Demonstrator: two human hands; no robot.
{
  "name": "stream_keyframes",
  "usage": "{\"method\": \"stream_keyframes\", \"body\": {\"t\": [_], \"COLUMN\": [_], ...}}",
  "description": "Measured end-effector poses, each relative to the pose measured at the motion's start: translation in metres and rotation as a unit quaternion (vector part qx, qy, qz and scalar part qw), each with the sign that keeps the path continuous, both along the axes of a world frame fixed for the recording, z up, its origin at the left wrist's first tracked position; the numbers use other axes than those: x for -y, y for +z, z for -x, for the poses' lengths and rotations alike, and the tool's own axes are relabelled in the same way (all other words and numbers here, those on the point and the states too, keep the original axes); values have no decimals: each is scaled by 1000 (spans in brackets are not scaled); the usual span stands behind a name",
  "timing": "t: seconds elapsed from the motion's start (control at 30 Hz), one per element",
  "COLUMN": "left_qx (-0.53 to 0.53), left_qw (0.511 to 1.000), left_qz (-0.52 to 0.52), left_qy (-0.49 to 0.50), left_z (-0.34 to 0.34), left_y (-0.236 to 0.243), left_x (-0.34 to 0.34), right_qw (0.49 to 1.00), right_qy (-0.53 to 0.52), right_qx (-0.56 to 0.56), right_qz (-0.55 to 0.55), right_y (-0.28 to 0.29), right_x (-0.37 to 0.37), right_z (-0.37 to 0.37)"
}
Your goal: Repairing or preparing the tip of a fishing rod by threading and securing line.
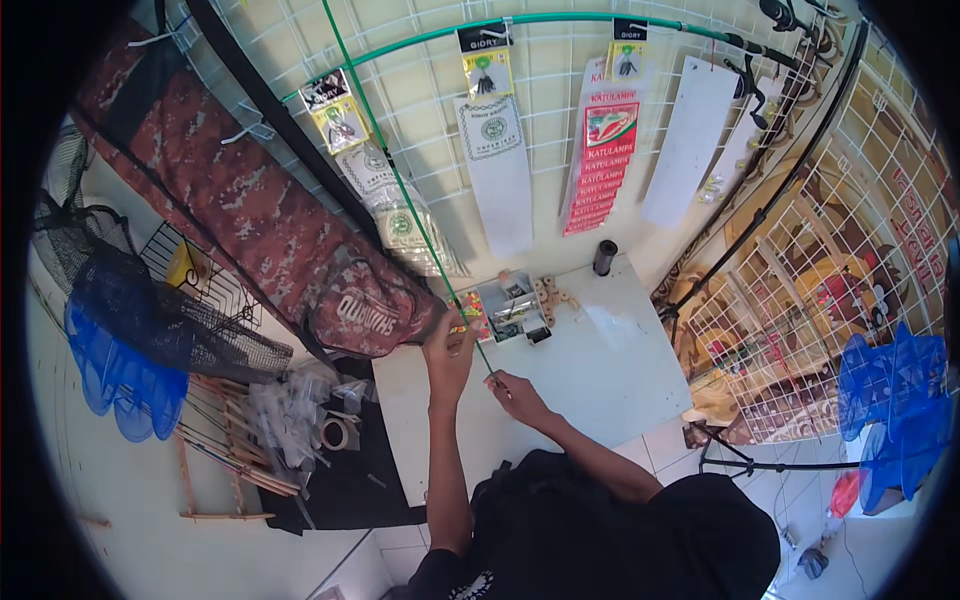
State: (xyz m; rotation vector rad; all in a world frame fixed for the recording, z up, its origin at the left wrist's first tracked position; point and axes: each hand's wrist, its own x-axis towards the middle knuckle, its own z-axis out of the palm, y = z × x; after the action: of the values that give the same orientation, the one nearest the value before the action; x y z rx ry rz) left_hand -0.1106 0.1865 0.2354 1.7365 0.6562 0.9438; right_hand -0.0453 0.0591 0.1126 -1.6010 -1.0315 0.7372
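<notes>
**Both hands on a thin green rod at a tackle bench**

A slim green rod (400, 180) runs on a slant from the top of the wire wall grid (560, 60) down to the near part of the white bench (600, 370), where two bare hands meet it. The left hand (450, 350) is closed around the rod just above its lower end, next to a small colourful item too blurred to make out; the right hand (512, 390) pinches the rod's lowest stretch between curled fingers — just below and beside the left. Behind the hands, on the bench, stands a small open tackle box (512, 305), with a dark spool (604, 256) farther back by the wall. Packets on cards (490, 150) hang from the grid above. Left of the bench lies a long red camouflage rod bag (250, 220), and beyond it blue and black netting (120, 340) — a roll of tape (335, 433) sits on a dark cloth nearby.
</notes>
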Motion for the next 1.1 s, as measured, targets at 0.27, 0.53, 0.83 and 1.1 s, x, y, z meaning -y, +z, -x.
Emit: {"method": "stream_keyframes", "body": {"t": [0.27,0.53,0.83,1.1], "left_qx": [8,-36,-16,-26], "left_qw": [998,996,984,972], "left_qz": [52,72,175,233], "left_qy": [-39,-49,-37,25], "left_z": [9,22,50,64], "left_y": [-2,-20,-76,-102], "left_x": [12,20,33,45], "right_qw": [997,997,964,929], "right_qy": [55,60,-179,-122], "right_qx": [55,57,190,248], "right_qz": [22,1,52,247], "right_y": [5,-25,-124,-106], "right_x": [9,45,47,-5], "right_z": [-6,-44,-168,-217]}}
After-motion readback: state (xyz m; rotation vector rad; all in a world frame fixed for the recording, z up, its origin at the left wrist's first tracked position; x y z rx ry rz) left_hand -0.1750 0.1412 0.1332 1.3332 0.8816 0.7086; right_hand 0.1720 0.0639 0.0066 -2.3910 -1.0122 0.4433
